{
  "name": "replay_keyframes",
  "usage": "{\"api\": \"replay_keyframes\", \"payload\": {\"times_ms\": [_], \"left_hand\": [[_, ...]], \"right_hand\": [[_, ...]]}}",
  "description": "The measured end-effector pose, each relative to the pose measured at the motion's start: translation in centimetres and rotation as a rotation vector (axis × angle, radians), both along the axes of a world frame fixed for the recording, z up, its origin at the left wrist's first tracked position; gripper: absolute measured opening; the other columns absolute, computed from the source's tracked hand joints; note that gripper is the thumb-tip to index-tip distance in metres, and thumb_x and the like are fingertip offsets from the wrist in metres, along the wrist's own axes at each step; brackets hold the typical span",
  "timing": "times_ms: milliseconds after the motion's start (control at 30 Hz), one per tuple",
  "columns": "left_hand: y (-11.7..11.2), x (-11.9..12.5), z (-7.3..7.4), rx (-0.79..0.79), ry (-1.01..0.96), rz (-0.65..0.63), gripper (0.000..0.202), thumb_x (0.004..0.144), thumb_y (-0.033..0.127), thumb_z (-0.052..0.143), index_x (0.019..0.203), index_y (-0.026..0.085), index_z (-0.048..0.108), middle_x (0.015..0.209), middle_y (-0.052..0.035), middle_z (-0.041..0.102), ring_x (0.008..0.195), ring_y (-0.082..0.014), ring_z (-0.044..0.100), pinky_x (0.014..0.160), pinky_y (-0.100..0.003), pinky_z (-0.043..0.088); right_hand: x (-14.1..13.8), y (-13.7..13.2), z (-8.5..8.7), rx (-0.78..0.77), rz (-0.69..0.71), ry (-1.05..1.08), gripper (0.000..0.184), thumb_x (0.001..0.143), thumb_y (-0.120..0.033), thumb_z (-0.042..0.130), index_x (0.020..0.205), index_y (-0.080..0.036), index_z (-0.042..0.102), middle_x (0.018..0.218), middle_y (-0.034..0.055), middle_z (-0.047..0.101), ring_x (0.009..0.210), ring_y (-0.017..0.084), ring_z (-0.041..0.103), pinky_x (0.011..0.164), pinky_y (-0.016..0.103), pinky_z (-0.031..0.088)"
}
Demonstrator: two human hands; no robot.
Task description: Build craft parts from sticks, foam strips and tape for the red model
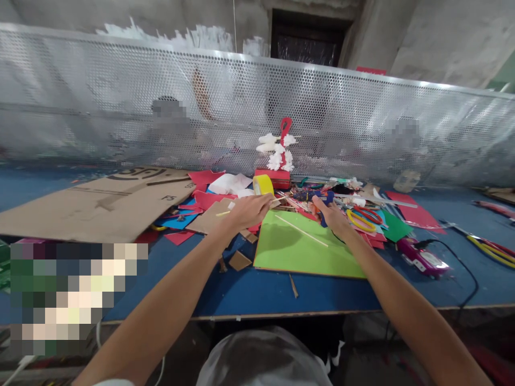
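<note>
Forearms (pixel 177 289) right up close, reaching over a blue counter (pixel 249 295)
Right hand (pixel 333 215) has its fingers wrapped round a blue glue gun (pixel 326 197) by the far edge of a lime-green board (pixel 298 254), aimed at the left hand (pixel 250 210). Left fingers are pinching a thin pale stick (pixel 280 199) near the gun's tip, can't tell if they touch. Second stick (pixel 301 230) lies on the board.

perforated metal screen (pixel 225 107), back | printed cardboard sheet (pixel 92 209), left | grey wall (pixel 450 40), beyond | clear container (pixel 406 181), perhaps a jar, right
</note>
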State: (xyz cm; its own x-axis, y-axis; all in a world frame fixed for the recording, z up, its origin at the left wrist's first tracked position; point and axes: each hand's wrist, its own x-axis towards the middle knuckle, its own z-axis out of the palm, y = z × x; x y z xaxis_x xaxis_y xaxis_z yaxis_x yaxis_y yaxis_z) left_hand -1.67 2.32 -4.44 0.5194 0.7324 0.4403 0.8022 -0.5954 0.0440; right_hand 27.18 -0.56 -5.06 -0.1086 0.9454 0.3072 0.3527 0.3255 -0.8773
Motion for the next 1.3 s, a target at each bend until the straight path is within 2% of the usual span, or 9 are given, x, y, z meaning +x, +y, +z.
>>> {"api": "replay_keyframes", "payload": {"times_ms": [233, 467, 867, 1033, 1300], "left_hand": [[-0.21, 0.02, 0.07, 0.016, -0.016, -0.003, 0.039, 0.103, 0.037, 0.030, 0.120, 0.021, 0.061, 0.108, -0.0108, 0.074, 0.093, -0.0273, 0.071, 0.076, -0.034, 0.049], [-0.21, 0.04, 0.15, 0.011, -0.019, -0.005, 0.037, 0.102, 0.036, 0.031, 0.119, 0.021, 0.061, 0.108, -0.0109, 0.074, 0.092, -0.0272, 0.071, 0.075, -0.034, 0.049], [-0.12, -0.13, 0.12, 0.046, -0.023, -0.073, 0.038, 0.104, 0.036, 0.030, 0.123, 0.022, 0.060, 0.119, -0.0097, 0.072, 0.099, -0.0262, 0.070, 0.080, -0.034, 0.049], [-0.09, -0.18, 0.20, 0.040, -0.043, -0.062, 0.038, 0.104, 0.035, 0.029, 0.118, 0.022, 0.062, 0.113, -0.0103, 0.072, 0.096, -0.0255, 0.070, 0.078, -0.033, 0.049], [-0.39, -0.15, 0.39, 0.037, -0.014, -0.053, 0.038, 0.104, 0.035, 0.029, 0.119, 0.021, 0.061, 0.110, -0.0108, 0.073, 0.094, -0.0259, 0.070, 0.076, -0.034, 0.048]], "right_hand": [[-0.06, -0.18, 0.23, 0.003, -0.017, -0.011, 0.059, 0.088, -0.072, 0.051, 0.059, -0.020, 0.054, 0.054, -0.0006, 0.051, 0.048, 0.012, 0.048, 0.052, 0.026, 0.041], [-0.01, 0.33, -0.33, 0.012, 0.017, 0.034, 0.058, 0.088, -0.071, 0.053, 0.060, -0.021, 0.052, 0.054, -0.0005, 0.050, 0.047, 0.012, 0.047, 0.048, 0.026, 0.039], [0.02, 0.22, -0.09, -0.003, -0.004, 0.024, 0.059, 0.088, -0.072, 0.051, 0.058, -0.021, 0.052, 0.052, -0.0010, 0.049, 0.046, 0.012, 0.047, 0.049, 0.026, 0.039], [0.09, 0.21, -0.23, 0.002, 0.020, -0.005, 0.060, 0.089, -0.072, 0.050, 0.058, -0.021, 0.051, 0.052, -0.0010, 0.049, 0.047, 0.012, 0.048, 0.050, 0.026, 0.041], [0.07, 0.53, -0.41, -0.001, 0.028, 0.053, 0.059, 0.087, -0.073, 0.051, 0.058, -0.021, 0.053, 0.052, -0.0006, 0.051, 0.046, 0.012, 0.047, 0.049, 0.027, 0.040]]}}
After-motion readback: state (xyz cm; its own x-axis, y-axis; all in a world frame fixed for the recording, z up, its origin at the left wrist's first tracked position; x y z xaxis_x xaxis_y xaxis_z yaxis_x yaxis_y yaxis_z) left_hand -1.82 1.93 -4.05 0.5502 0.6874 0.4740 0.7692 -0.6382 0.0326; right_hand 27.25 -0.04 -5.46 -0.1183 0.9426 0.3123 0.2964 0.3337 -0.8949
